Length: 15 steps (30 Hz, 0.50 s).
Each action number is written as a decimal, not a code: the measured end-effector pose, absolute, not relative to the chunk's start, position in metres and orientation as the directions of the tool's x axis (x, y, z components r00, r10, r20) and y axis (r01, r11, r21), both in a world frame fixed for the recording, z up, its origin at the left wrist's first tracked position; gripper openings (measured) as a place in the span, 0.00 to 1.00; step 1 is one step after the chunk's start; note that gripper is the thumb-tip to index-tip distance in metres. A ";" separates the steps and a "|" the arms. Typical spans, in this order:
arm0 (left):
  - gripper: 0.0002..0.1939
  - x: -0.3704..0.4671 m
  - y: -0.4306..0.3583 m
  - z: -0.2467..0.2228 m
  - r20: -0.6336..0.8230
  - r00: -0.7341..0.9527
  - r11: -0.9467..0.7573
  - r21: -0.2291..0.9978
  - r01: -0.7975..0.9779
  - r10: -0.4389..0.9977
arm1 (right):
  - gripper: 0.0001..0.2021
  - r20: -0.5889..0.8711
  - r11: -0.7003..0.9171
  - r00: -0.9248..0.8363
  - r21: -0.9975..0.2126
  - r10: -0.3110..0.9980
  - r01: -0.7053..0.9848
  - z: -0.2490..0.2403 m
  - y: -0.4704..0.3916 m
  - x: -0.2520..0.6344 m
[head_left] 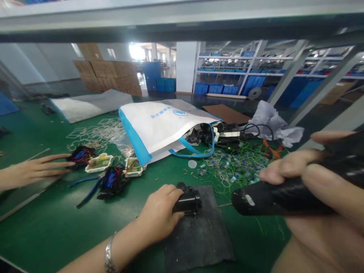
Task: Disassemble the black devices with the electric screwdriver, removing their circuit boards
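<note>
My left hand (159,210), with a silver bracelet at the wrist, grips a black cylindrical plastic housing (187,201) lying on a dark grey mat (199,242). In the foreground at right, my right hand (315,189) is wrapped round a black electric screwdriver (273,197). Its thin bit (226,205) points left towards the housing, apart from it. Loose screws (209,223) lie on the mat and on the table around it. Left of my left hand is an opened black housing with a blue battery and red wires (111,182).
A co-worker's hand (36,168) reaches in from the left to another opened housing (81,156). Near it lie blue-handled pliers (89,191). A white bag (162,121) with black parts at its mouth stands behind, beside tangled green wires (244,163). A shelf beam (182,19) crosses overhead.
</note>
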<state>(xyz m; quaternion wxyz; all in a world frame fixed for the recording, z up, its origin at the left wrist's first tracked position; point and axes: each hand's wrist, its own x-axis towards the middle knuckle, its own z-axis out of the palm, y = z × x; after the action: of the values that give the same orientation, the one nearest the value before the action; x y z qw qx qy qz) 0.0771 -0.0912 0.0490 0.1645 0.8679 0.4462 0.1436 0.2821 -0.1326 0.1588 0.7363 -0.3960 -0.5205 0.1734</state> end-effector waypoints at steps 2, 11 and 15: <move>0.18 0.071 -0.090 0.039 0.129 0.554 -0.544 0.460 0.702 0.823 | 0.16 0.570 0.593 0.419 -0.800 0.707 0.089 0.155 -0.126 0.267; 0.21 0.064 -0.089 0.013 0.379 0.470 -0.596 0.619 0.511 0.797 | 0.14 0.534 0.512 0.275 -0.846 0.800 0.151 0.129 -0.107 0.232; 0.18 0.067 -0.086 0.009 0.425 0.460 -0.624 0.598 0.503 0.779 | 0.17 0.528 0.497 0.276 -0.849 0.803 0.176 0.123 -0.105 0.227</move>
<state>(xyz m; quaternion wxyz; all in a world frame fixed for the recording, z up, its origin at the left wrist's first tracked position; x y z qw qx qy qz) 0.0673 -0.0863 0.0090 0.1983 0.8312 0.3857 0.3479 0.2266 -0.1054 0.1229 0.6652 -0.4424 -0.5534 0.2356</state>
